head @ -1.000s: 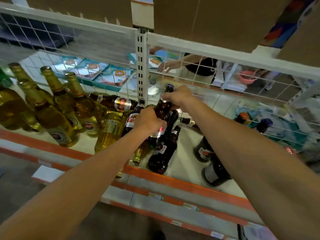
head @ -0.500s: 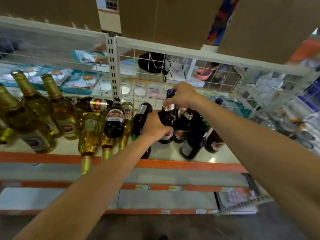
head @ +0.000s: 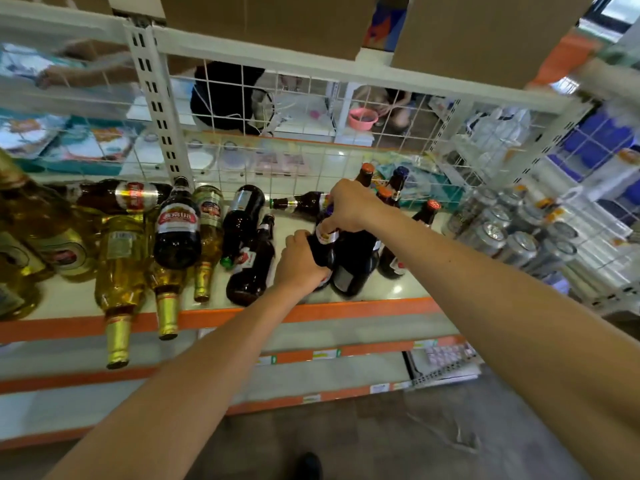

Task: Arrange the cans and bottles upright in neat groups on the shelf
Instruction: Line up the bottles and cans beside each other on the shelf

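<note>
Cans (head: pixel 512 237) are packed in a tight block at the right end of the shelf (head: pixel 408 291), tops showing. Left of them, near the shelf's front edge, a held dark bottle (head: pixel 326 249) is seen upright. Its belly is wrapped by the curled fingers of the left hand (head: pixel 301 263), and its base is hidden behind that hand. Its neck is pinched from above by the right hand (head: pixel 353 207), whose fingers are bent down over the top.

A cluster of upright dark bottles (head: pixel 356 268) is gathered against its right side, and orange and blue caps are seen beyond the right hand.

Just left of the left hand, a flat dark bottle (head: pixel 252 271) is laid with its neck pointing far. Beside it, a green-capped bottle (head: pixel 244 216) is laid the opposite way.

Further left, a red-labelled bottle (head: pixel 176 230) is rested on top of several yellow bottles (head: pixel 121 271). These are laid flat, with gold-foiled necks hung over the orange front edge.

The far side is closed by a wire grid (head: pixel 294 98), through which a pink bowl (head: pixel 363 117) is visible.
</note>
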